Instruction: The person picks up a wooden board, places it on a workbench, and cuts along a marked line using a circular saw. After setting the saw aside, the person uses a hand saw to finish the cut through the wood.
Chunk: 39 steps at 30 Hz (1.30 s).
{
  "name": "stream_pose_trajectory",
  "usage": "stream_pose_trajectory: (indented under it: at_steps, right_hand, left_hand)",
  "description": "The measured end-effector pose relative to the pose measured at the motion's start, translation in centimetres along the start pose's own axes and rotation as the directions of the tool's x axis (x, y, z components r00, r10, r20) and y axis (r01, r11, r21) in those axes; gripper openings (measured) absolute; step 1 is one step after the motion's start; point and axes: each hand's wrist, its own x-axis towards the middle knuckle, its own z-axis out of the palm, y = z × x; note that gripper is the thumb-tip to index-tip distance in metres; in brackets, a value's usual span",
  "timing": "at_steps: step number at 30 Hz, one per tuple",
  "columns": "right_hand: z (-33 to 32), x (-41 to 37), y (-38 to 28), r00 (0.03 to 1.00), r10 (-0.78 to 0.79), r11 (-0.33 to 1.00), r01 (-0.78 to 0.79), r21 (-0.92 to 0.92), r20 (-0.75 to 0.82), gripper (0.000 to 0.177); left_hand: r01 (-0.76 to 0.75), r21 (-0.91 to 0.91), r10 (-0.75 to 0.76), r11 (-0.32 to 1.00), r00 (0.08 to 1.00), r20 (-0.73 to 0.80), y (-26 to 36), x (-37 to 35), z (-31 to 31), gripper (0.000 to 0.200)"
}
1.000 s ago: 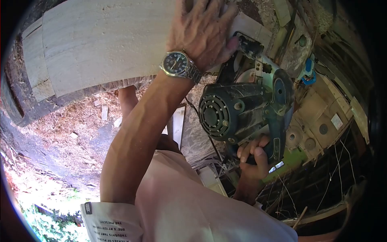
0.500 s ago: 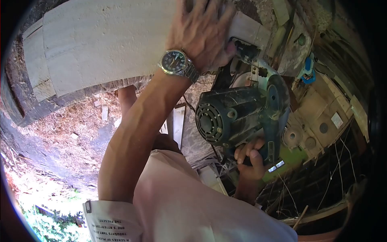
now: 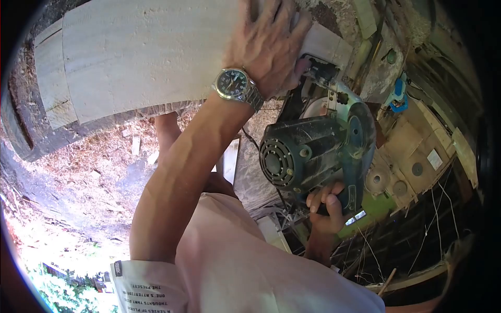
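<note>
Left hand spread at 12 o'clock, seemingly steadying board | right hand, 4 o'clock: grip clamped on circular saw, likely for control

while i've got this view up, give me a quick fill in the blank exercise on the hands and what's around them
The left hand lies on a pale board with its palm facing ____.
That same arm wears a metal-banded ____.
The right hand holds a dark circular ____.
Printed words show on the sleeve of the person's ____ arm.

Missing words: down; watch; saw; left.
</note>
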Motion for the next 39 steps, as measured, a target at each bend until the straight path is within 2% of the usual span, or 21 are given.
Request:
stream_pose_trajectory:
  at_steps: [4,7,12,19,25,39]
  right_hand:
    - [0.4,0.3,-0.1,1.0,0.001,1.0,-0.001,-0.006,0.005,0.018]
    - [0.7,0.2,-0.4,1.0,0.01,1.0,-0.01,-0.008,-0.006,0.016]
    - [0.7,0.5,-0.4,1.0,0.009,1.0,-0.009,-0.001,0.003,0.014]
    - [1.1,0.4,-0.6,1.0,0.02,0.999,-0.02,0.041,0.017,0.018]
    - [0.3,0.7,-0.1,0.998,-0.026,0.999,0.023,0.044,0.065,0.021]
    - [0.9,1.3,-0.5,0.995,-0.05,0.998,0.046,0.043,0.092,0.023]
  left_hand:
    - [0.006,-0.038,-0.006,0.999,1.0,0.009,0.0,0.0,-0.1,0.066]
    - [0.003,0.029,-0.003,1.0,1.0,-0.013,0.0,-0.1,0.6,0.064]
    - [0.014,0.004,-0.014,1.0,1.0,-0.017,0.0,-0.1,0.5,0.06]
    - [0.027,0.001,-0.027,1.0,1.0,0.011,0.2,0.1,0.1,0.056]
    - [0.021,-0.038,-0.023,0.999,0.999,-0.049,0.2,0.0,0.3,0.055]
    - [0.037,0.018,-0.037,0.999,0.999,-0.023,0.2,0.0,0.4,0.045]
